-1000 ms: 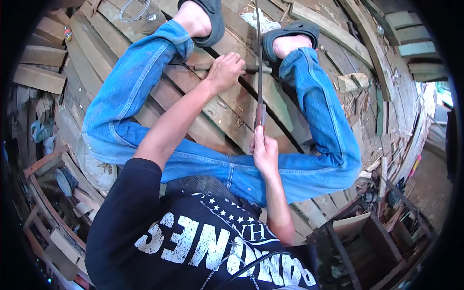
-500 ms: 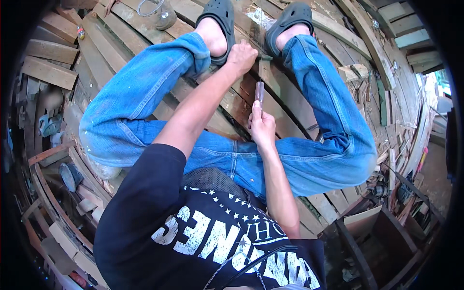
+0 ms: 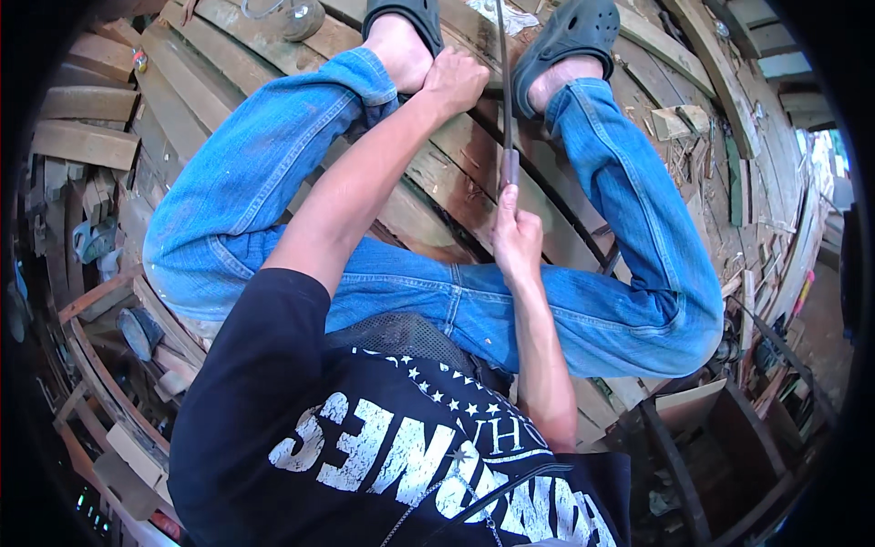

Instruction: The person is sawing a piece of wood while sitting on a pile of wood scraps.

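your r hand (image 3: 517, 239) is wrapped round the handle (image 3: 509, 170) of a long thin blade (image 3: 507, 100) pointing away btwn your shoes (image 3: 574, 41). your l hand (image 3: 456, 80) is by the l one, back up; can't tell how closed or what's in it.

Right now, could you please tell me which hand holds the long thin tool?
The right hand, closed around the purplish handle; the left hand is farther forward, beside the left clog.

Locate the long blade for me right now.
In the head view, the long blade runs up from the right hand, just right of centre, between the left shoe and the right shoe.
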Demonstrator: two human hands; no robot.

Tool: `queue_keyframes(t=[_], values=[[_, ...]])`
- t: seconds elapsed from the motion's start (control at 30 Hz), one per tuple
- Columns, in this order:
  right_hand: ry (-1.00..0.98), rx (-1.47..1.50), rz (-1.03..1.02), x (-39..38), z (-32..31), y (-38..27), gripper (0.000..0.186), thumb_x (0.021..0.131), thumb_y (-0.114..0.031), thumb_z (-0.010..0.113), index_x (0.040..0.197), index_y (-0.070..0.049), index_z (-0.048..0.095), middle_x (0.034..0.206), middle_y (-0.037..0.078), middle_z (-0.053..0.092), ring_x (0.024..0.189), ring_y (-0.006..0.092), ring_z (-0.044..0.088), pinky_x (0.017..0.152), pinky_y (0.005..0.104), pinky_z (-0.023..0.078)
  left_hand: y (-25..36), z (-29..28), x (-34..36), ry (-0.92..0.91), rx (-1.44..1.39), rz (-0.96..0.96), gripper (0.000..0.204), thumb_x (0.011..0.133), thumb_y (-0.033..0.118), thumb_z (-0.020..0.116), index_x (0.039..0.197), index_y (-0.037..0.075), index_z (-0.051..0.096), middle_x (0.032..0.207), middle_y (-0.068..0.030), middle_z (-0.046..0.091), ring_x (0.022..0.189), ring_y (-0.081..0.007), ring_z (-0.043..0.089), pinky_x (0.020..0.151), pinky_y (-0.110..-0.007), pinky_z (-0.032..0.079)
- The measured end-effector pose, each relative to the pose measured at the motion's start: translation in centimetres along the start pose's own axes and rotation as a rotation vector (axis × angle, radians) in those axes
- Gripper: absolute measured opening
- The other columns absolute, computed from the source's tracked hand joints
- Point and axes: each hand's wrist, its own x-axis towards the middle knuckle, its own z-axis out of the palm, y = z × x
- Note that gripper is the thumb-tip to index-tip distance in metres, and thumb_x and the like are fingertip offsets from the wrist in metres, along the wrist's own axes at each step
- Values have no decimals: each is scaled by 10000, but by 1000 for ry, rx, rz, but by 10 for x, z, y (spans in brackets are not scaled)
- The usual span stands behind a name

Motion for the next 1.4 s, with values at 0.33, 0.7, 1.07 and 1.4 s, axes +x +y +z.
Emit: queue_keyframes(t=[0.33, 0.7, 1.07, 1.4], values=[[-102, -29, 51, 6, -22, -12, 667, 944, -578, 421, 499, -81, 434, 472, 9, 414, 429, 98, 391, 405, 272, 304, -7, -2, 4, 17, -87, -41, 141, 721, 168, 585, 688, 68, 679, 767, -153, 676, 813, -294, 665, 742, -396, 477], [-83, -72, 12, -1, -16, -26, 659, 969, -512, 425, 502, -54, 502, 467, 6, 431, 435, 88, 419, 419, 274, 325, -8, 2, 3, 42, -59, -10, 160, 736, 164, 570, 684, 62, 682, 755, -155, 687, 741, -292, 684, 697, -404, 515], [81, -59, -1, -11, -1, -17, 472, 928, -417, 580, 681, -16, 617, 591, -14, 522, 553, 72, 433, 529, 256, 353, 4, 4, 7, -49, -17, -58, 195, 786, 156, 516, 781, 92, 700, 851, -133, 694, 858, -271, 668, 811, -419, 435], [113, -131, -121, -13, 2, -3, 397, 830, -381, 662, 771, 8, 616, 614, 124, 586, 583, 236, 573, 613, 389, 463, 17, -6, 11, -153, 41, -71, 209, 824, 179, 499, 819, 118, 698, 883, -114, 701, 873, -267, 677, 824, -467, 446]])
